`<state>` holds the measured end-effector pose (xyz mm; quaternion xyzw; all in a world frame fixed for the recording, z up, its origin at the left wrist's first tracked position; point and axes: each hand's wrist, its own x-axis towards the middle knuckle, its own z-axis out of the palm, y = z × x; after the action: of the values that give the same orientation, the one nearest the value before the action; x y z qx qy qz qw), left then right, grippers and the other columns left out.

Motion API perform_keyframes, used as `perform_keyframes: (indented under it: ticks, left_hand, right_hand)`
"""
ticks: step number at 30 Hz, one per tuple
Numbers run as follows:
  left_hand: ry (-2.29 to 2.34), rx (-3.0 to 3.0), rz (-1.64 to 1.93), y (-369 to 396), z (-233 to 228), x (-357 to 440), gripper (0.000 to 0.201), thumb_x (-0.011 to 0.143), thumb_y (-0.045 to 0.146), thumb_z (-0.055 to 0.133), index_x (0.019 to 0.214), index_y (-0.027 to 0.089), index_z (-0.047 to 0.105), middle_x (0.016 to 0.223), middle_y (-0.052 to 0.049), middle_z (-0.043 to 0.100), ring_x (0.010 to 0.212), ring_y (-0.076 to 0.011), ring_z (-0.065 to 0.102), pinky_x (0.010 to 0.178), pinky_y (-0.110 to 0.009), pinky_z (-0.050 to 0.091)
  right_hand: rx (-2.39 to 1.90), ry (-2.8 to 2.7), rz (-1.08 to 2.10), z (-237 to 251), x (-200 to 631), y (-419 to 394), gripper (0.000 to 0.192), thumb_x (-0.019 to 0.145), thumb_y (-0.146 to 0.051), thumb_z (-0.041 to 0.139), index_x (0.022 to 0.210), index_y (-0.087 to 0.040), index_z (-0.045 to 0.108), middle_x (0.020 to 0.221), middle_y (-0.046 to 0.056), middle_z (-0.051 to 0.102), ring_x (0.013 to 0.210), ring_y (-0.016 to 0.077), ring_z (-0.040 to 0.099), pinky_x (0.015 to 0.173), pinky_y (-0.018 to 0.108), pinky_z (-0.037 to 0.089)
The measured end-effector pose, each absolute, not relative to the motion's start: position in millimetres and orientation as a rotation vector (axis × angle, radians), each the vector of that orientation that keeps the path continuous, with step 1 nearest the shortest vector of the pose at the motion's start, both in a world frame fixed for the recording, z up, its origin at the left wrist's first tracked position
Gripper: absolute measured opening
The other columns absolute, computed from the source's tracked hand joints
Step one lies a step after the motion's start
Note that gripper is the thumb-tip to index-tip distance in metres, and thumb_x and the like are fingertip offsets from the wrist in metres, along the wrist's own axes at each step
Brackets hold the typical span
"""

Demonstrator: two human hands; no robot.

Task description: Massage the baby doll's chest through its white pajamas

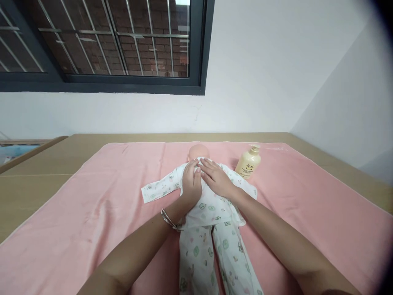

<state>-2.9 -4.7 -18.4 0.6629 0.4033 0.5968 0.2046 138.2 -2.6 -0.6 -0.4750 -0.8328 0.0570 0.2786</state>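
Here we are, with a white wall [254, 69] filling the far side, and below it a wooden surface [37, 184] running out to left and right. Over that we have a big pink cloth [76, 229], rippled with soft creases on the left, and up at the far left a dark-framed window [132, 84] with metal bars and brickwork behind the glass. Now to the middle of the cloth, where we find the doll [211, 209], stretched out from near to far in a white printed top and matching trousers [196, 254], its round, bare head [198, 150] at the far end, one sleeve [161, 188] reaching left and the other running right, partly behind the forearm. And on its upper body, both hands! The left hand [192, 182] lies along the left of the top, fingers close together, thumb raised toward the other hand; the right hand [217, 178] lies flat, fingers slightly spread, and we see neither pinching anything. Fingertips come together just below the head. Off to the right, a pale yellow pump bottle [248, 163] sits just beside the sleeve, and on the left wrist we catch silvery bangles [168, 218].
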Motion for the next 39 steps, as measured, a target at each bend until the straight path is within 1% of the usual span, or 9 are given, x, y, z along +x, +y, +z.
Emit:
perform_keyframes:
  ticks: [4, 10, 14, 19, 23, 26, 32, 36, 39]
  left_hand:
    - [1.167, 1.957, 1.656, -3, -21, -3, 0.031, 0.094, 0.025, 0.041, 0.121, 0.018, 0.053, 0.126, -0.010, 0.059, 0.120, -0.0222, 0.052, 0.106, -0.043, 0.039]
    - [1.330, 2.173, 1.578, -5, -24, 0, 0.037, 0.086, 0.010, 0.037, 0.119, 0.015, 0.055, 0.116, -0.012, 0.055, 0.114, -0.0232, 0.050, 0.103, -0.043, 0.041]
    - [1.547, 2.162, 1.414, -2, -17, -2, 0.035, 0.087, 0.018, 0.043, 0.118, 0.013, 0.056, 0.115, -0.014, 0.055, 0.112, -0.0264, 0.051, 0.100, -0.043, 0.043]
    - [1.665, 2.238, 1.069, 16, -7, -10, 0.037, 0.093, 0.031, 0.040, 0.117, 0.010, 0.058, 0.118, -0.016, 0.062, 0.117, -0.0282, 0.053, 0.104, -0.044, 0.039]
    - [1.746, 2.323, 0.848, 20, -4, -12, 0.048, 0.096, 0.032, 0.033, 0.131, 0.002, 0.048, 0.140, -0.022, 0.048, 0.134, -0.0302, 0.040, 0.112, -0.045, 0.029]
    - [1.794, 2.431, 0.723, 6, 0, -6, 0.051, 0.097, 0.030, 0.030, 0.136, 0.000, 0.042, 0.143, -0.025, 0.043, 0.138, -0.0313, 0.035, 0.113, -0.046, 0.027]
    - [1.906, 2.523, 0.511, -27, 10, 3, 0.050, 0.096, 0.025, 0.035, 0.136, -0.004, 0.043, 0.139, -0.030, 0.044, 0.134, -0.0348, 0.040, 0.107, -0.045, 0.035]
    - [1.818, 2.548, 0.601, -15, 9, -2, 0.050, 0.095, 0.027, 0.034, 0.134, -0.002, 0.046, 0.138, -0.027, 0.047, 0.134, -0.0333, 0.041, 0.110, -0.044, 0.032]
    - [1.700, 2.440, 0.689, 10, 7, -11, 0.047, 0.094, 0.028, 0.034, 0.131, 0.003, 0.050, 0.139, -0.021, 0.049, 0.134, -0.0288, 0.041, 0.112, -0.042, 0.029]
  right_hand:
    - [-1.476, -2.063, 0.162, -12, 145, 8, 0.056, 0.099, -0.042, 0.030, 0.144, -0.010, 0.039, 0.151, 0.016, 0.034, 0.142, 0.0248, 0.028, 0.116, 0.046, 0.022]
    - [-1.629, -2.020, 0.085, -11, 140, 3, 0.057, 0.098, -0.041, 0.031, 0.142, -0.007, 0.039, 0.149, 0.017, 0.039, 0.141, 0.0258, 0.030, 0.116, 0.045, 0.022]
    - [-1.698, -1.981, -0.051, -3, 130, -16, 0.052, 0.099, -0.037, 0.030, 0.136, -0.005, 0.048, 0.140, 0.018, 0.050, 0.135, 0.0257, 0.041, 0.114, 0.041, 0.028]
    - [-1.636, -2.112, -0.190, 1, 109, -53, 0.046, 0.096, -0.025, 0.034, 0.133, -0.005, 0.052, 0.139, 0.018, 0.051, 0.133, 0.0259, 0.043, 0.113, 0.038, 0.029]
    - [-1.574, -2.143, -0.100, 4, 108, -56, 0.043, 0.095, -0.021, 0.032, 0.128, -0.014, 0.058, 0.135, 0.010, 0.057, 0.132, 0.0226, 0.044, 0.111, 0.037, 0.033]
    - [-1.590, -2.058, 0.039, 5, 121, -35, 0.044, 0.098, -0.025, 0.029, 0.130, -0.014, 0.056, 0.138, 0.011, 0.053, 0.133, 0.0211, 0.044, 0.109, 0.037, 0.035]
    - [-1.526, -2.126, 0.135, -2, 142, -3, 0.050, 0.097, -0.027, 0.028, 0.141, -0.007, 0.040, 0.148, 0.015, 0.039, 0.141, 0.0226, 0.030, 0.117, 0.045, 0.018]
    - [-1.609, -2.125, 0.149, -3, 138, -10, 0.053, 0.097, -0.029, 0.028, 0.146, -0.007, 0.033, 0.154, 0.016, 0.028, 0.144, 0.0276, 0.022, 0.116, 0.048, 0.019]
    - [-1.657, -2.134, 0.117, 1, 128, -24, 0.052, 0.097, -0.027, 0.028, 0.144, -0.005, 0.037, 0.151, 0.018, 0.034, 0.142, 0.0290, 0.026, 0.115, 0.047, 0.023]
